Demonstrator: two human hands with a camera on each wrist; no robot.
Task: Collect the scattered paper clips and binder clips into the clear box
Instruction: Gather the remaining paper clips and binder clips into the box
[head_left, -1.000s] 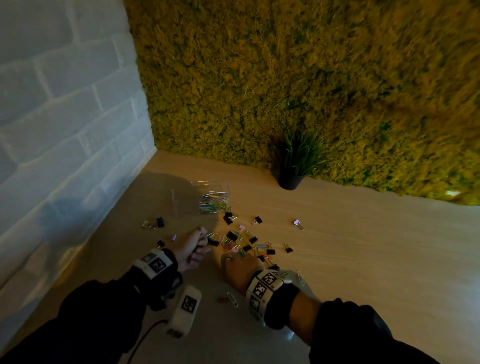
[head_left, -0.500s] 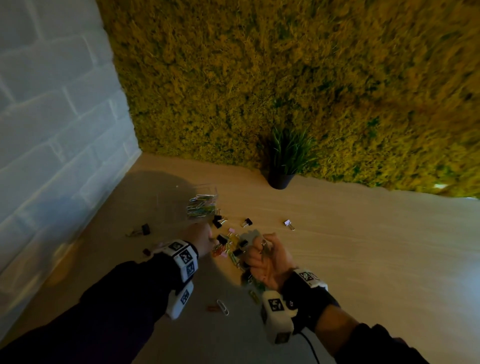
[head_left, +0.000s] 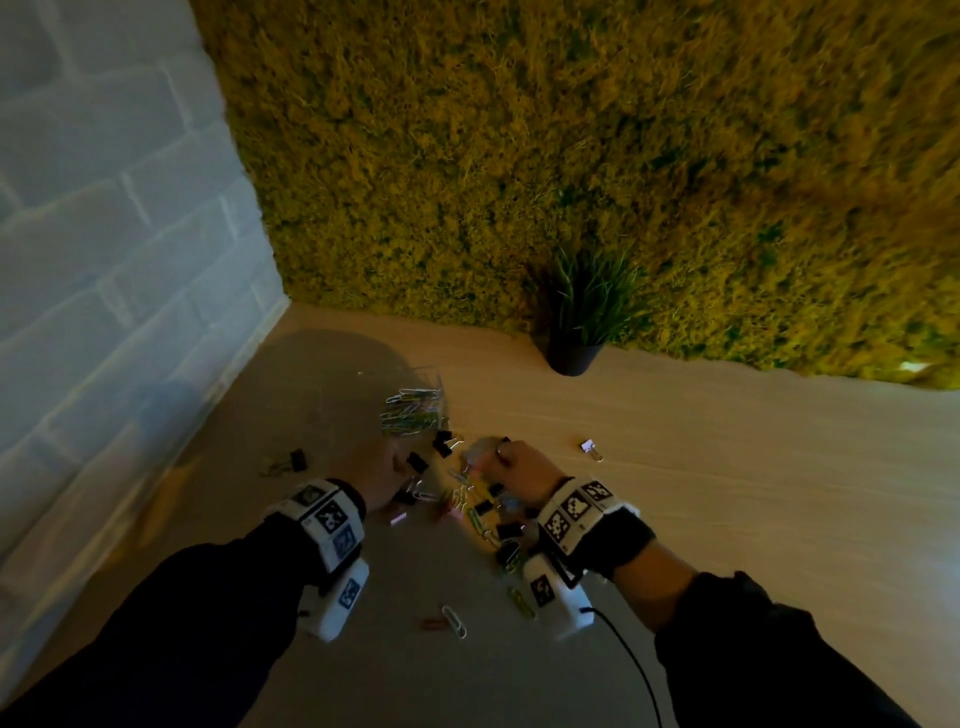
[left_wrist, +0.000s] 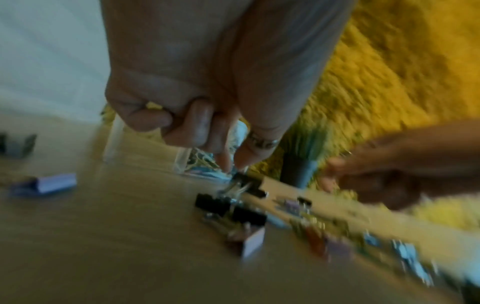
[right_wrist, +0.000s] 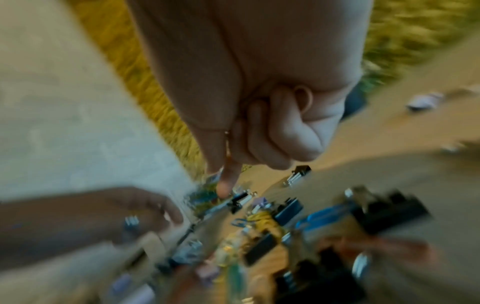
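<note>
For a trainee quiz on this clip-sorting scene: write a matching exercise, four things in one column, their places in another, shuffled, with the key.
Things
1. clear box
2. potted plant
3. white binder clip
4. white paper clip

Places
A. against the moss wall
B. alone on the table, right of the right hand
C. nearest the person, between the two forearms
D. beyond the left hand, holding coloured paper clips

Pairs: 1-D, 2-A, 3-B, 4-C
</note>
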